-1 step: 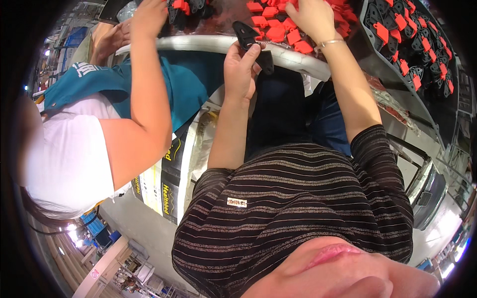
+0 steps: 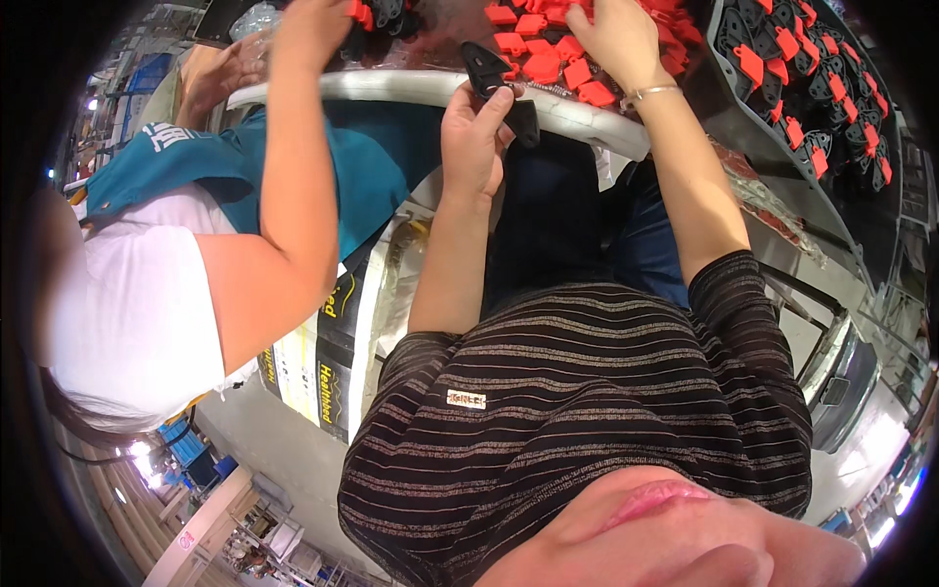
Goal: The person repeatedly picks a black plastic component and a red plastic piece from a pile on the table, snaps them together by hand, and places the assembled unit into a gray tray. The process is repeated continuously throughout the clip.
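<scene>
My left hand (image 2: pixel 472 137) is closed round a black plastic part (image 2: pixel 485 72), thumb on top. Its pointed upper end sticks out above the fingers, and a dark lower piece shows beside the fingertips. It is held just over the padded white table edge (image 2: pixel 577 117). My right hand (image 2: pixel 620 41) reaches over the loose pile of flat red plastic pieces (image 2: pixel 541 67), with a thin bracelet at the wrist. One digit points down among the red pieces; the other fingertips are cut off by the top of the picture, so their grip is hidden.
At the right stands a dark bin (image 2: pixel 839 217) holding many black parts with red pieces fitted. On my left a co-worker's hand (image 2: pixel 311 37) is near more black and red parts (image 2: pixel 391 18); the co-worker's other hand (image 2: pixel 223 76) is by a clear plastic bag (image 2: pixel 256 22).
The co-worker's near arm and hand have shifted to the right. My right hand has moved very slightly; my left hand and the black part have stayed in place.
</scene>
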Demonstrator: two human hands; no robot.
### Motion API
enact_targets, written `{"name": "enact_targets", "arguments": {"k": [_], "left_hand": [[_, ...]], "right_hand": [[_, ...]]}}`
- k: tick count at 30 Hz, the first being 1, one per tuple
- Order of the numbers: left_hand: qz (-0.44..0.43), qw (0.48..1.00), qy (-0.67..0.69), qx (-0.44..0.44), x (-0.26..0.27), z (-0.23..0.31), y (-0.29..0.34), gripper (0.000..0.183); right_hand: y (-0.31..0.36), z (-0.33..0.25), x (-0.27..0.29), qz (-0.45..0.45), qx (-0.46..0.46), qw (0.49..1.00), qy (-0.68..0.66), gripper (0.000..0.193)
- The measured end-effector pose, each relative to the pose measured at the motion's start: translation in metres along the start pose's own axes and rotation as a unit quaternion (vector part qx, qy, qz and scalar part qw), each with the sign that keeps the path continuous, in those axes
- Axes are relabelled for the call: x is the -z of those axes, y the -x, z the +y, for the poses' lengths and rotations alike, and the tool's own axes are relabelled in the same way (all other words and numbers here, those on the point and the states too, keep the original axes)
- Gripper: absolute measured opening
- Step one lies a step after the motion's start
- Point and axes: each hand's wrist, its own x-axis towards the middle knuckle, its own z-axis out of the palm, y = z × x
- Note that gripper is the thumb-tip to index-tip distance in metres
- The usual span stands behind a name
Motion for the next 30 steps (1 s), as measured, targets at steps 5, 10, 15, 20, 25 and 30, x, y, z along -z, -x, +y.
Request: {"name": "enact_targets", "arguments": {"k": [5,10,15,20,25,30], "left_hand": [[-0.021,1.0,0.002,-0.021,-0.009,-0.005,-0.008,0.019],[-0.059,0.998,0.026,-0.026,-0.015,-0.014,-0.02,0.021],[-0.053,0.997,0.044,-0.038,-0.031,-0.003,-0.016,0.017],[-0.082,0.995,-0.004,-0.064,-0.031,-0.009,-0.016,0.02],[-0.077,0.994,-0.002,-0.073,-0.043,-0.002,-0.006,0.023],[-0.074,0.993,-0.005,-0.092,-0.045,-0.006,-0.004,0.024]], "right_hand": [[0.02,0.0,0.009,0.029,-0.147,0.952,-0.267,0.034],[0.03,0.014,0.008,-0.019,-0.186,0.887,-0.423,0.026],[0.066,-0.007,0.026,-0.061,-0.202,0.799,-0.563,0.02],[0.083,-0.022,0.033,-0.064,-0.195,0.796,-0.569,0.02],[0.084,-0.033,0.036,-0.012,-0.181,0.815,-0.55,0.022],[0.088,-0.034,0.034,-0.011,-0.143,0.885,-0.443,0.019]]}}
